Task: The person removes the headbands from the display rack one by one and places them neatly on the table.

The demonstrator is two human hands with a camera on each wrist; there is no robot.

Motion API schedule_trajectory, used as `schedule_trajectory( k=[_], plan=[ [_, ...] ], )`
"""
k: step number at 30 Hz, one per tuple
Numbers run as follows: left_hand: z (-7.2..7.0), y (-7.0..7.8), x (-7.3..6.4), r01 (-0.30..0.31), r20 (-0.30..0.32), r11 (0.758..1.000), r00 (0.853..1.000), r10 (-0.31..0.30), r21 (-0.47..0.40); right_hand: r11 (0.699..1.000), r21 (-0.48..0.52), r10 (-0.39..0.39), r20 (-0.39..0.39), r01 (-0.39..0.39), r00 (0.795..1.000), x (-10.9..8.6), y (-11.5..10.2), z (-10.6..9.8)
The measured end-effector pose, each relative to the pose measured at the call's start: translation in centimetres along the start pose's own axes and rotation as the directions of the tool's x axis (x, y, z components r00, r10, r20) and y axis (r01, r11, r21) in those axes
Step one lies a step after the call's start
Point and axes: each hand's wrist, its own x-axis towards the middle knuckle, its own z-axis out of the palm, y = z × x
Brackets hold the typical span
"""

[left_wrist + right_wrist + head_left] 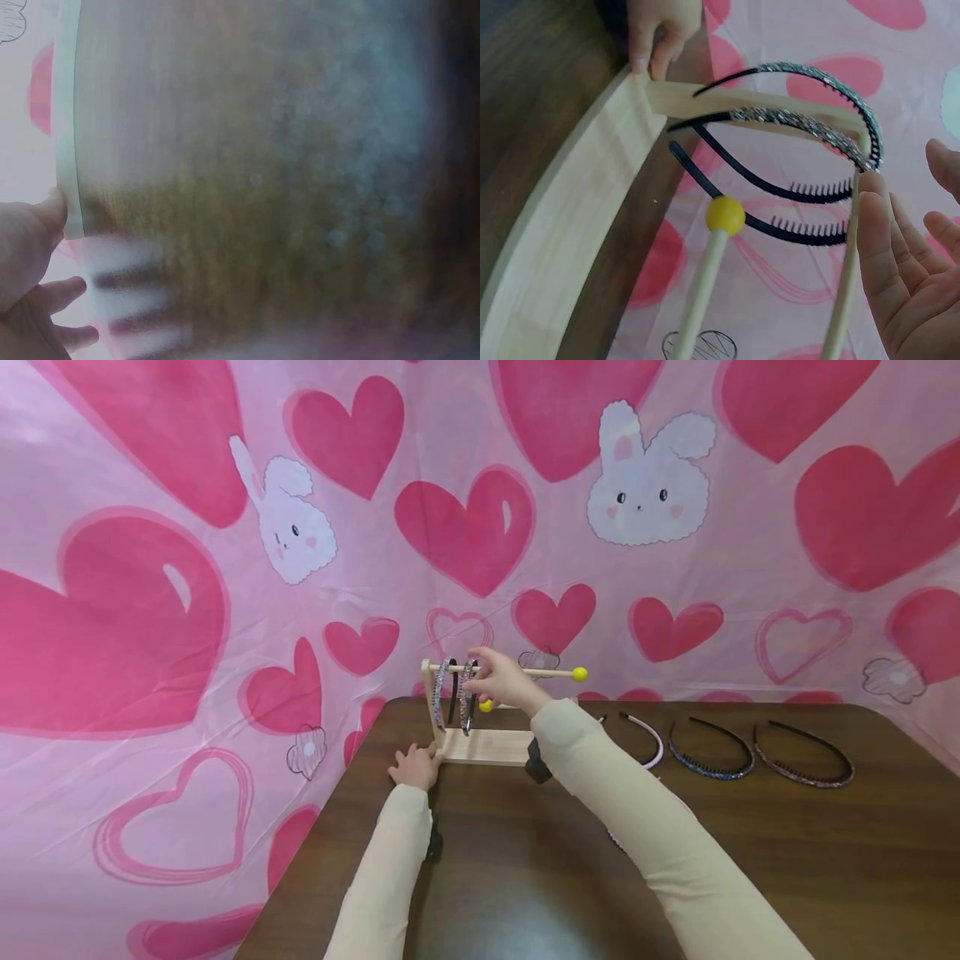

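Note:
A pale wooden rack (487, 748) stands on the table, its upper rod tipped by a yellow ball (579, 674). Two glittery toothed headbands hang on that rod: a silvery-blue one (810, 71) nearer the upright and a darker silver one (780, 118) beside it. My right hand (498, 681) is at the rod. In the right wrist view its fingers are extended, the fingertips right at the top of the darker headband. My left hand (415, 767) rests at the left end of the rack's base, its thumb against the wood and its other fingers spread on the table.
To the right on the brown table (525, 877) lie a pale pink headband (648, 739), a blue one (712, 772) and a reddish one (813, 782). Another is partly hidden under my right sleeve. A lower peg ends in a yellow ball (725, 216). Behind hangs a heart-patterned cloth (465, 535).

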Motion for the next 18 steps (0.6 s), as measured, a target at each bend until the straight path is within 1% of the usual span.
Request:
schedule_trajectory(
  k=[8,14,18],
  plan=[
    [0.1,-0.1,0.1,0.004,0.0,1.0,1.0,-0.004,0.0,0.997,0.083,0.001,-0.003,-0.001,1.0,-0.3,1.2,1.6],
    [0.3,-0.1,0.2,0.004,0.011,1.0,1.0,-0.004,0.002,0.992,0.128,0.017,-0.054,-0.01,0.998,0.0,1.5,2.4],
    [0.3,-0.1,0.4,0.005,0.004,1.0,1.0,-0.005,-0.001,0.994,0.111,0.018,-0.098,-0.007,0.995,0.2,1.4,2.7]
  ],
)
